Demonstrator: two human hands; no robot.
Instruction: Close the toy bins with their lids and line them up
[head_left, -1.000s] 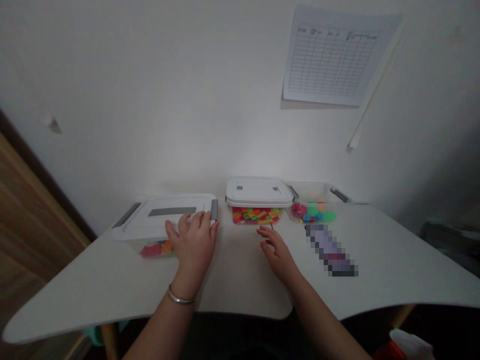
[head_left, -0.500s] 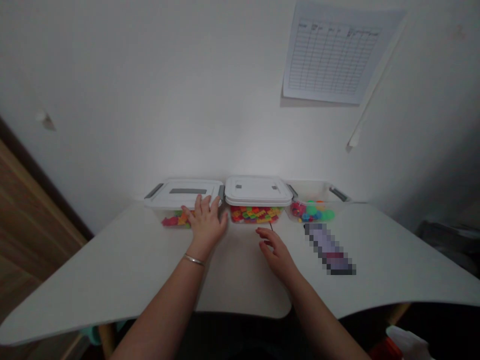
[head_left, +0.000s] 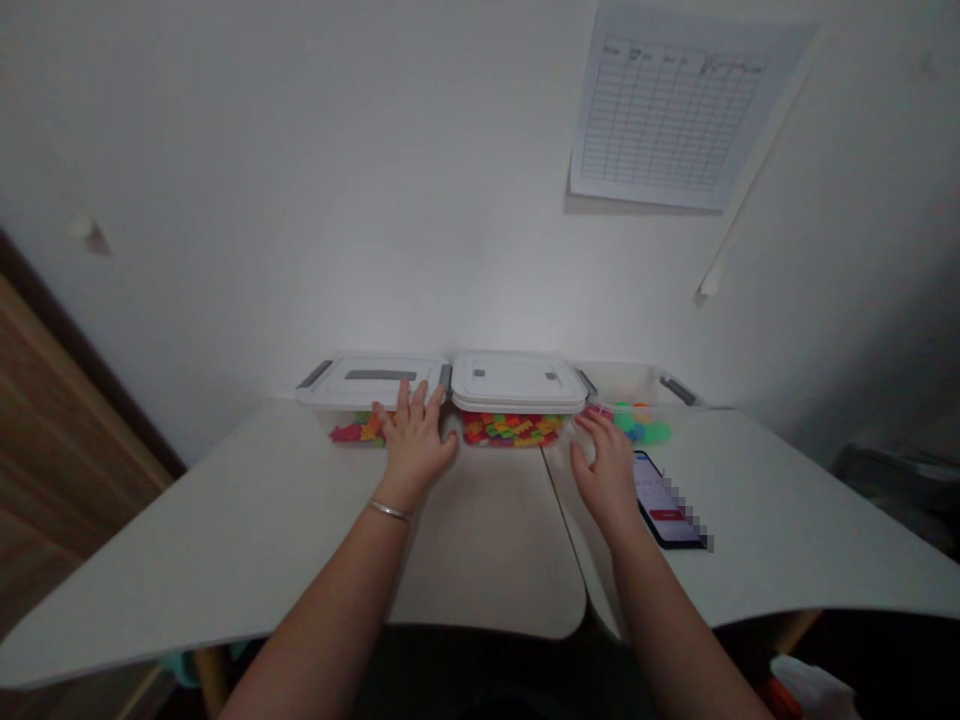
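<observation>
Outstretched and spread, the fingers of the left hand lie flat against the near wall of the left lidded box, gripping nothing; a thin bangle circles that wrist. That box, clear with a white lid and grey latches, stands at the back of the white table against the wall and holds coloured toy pieces. Likewise open, the right hand reaches with loose fingers to the front of the open clear bin, which holds green, blue and pink pieces; whether they touch it cannot be told. Between the two stands the middle lidded box, touching the left one. A phone lies just beside the right hand. A printed chart hangs on the wall.
</observation>
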